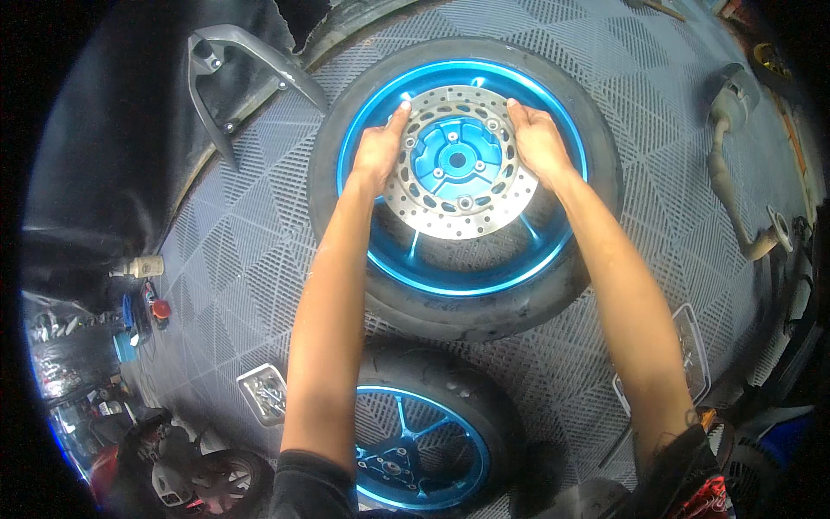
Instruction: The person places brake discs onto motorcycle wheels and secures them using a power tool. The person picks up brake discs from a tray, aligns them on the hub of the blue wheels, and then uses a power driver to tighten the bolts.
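Note:
A silver drilled brake disc (462,227) rests over the blue hub (458,162) of a motorcycle wheel whose black tyre (596,173) lies flat on the floor. My left hand (379,154) grips the disc's left edge, its thumb pointing up along the rim. On the opposite side my right hand (543,145) holds the right edge the same way, thumb on the upper face. The fingers of both hands are curled under the disc and mostly hidden. Through the disc's middle the hub's centre hole and several bolt points show.
Nearer me lies a second blue wheel (406,405). A tray of small metal parts (264,394) sits left of it, a clear bin (692,346) by my right forearm. A grey grab rail (251,43) lies far left, an exhaust pipe (724,173) far right, a small bottle (147,266) at left.

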The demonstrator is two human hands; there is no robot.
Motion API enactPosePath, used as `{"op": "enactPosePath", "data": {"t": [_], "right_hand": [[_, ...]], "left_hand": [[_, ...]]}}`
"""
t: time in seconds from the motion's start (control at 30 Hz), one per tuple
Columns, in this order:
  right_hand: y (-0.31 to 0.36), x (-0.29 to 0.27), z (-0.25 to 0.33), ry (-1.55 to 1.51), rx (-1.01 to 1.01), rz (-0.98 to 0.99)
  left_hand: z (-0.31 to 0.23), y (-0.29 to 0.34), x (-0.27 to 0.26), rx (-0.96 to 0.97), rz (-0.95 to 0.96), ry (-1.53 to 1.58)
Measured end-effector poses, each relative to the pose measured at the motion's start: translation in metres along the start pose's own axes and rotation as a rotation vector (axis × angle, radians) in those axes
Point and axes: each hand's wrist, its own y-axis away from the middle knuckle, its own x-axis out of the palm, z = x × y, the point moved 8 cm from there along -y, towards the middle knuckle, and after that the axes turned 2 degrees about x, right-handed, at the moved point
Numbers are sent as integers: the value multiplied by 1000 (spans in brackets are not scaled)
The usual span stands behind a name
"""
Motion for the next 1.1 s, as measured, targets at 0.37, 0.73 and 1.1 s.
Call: {"op": "enactPosePath", "data": {"t": [0.37, 0.73, 1.1], "right_hand": [[6, 11, -2, -121, 294, 196], [1, 5, 16, -206, 233, 204], [-9, 34, -62, -155, 175, 297]], "left_hand": [[6, -7, 3, -71, 52, 29], [-8, -3, -1, -10, -16, -50], [-5, 122, -29, 731, -752, -235]]}}
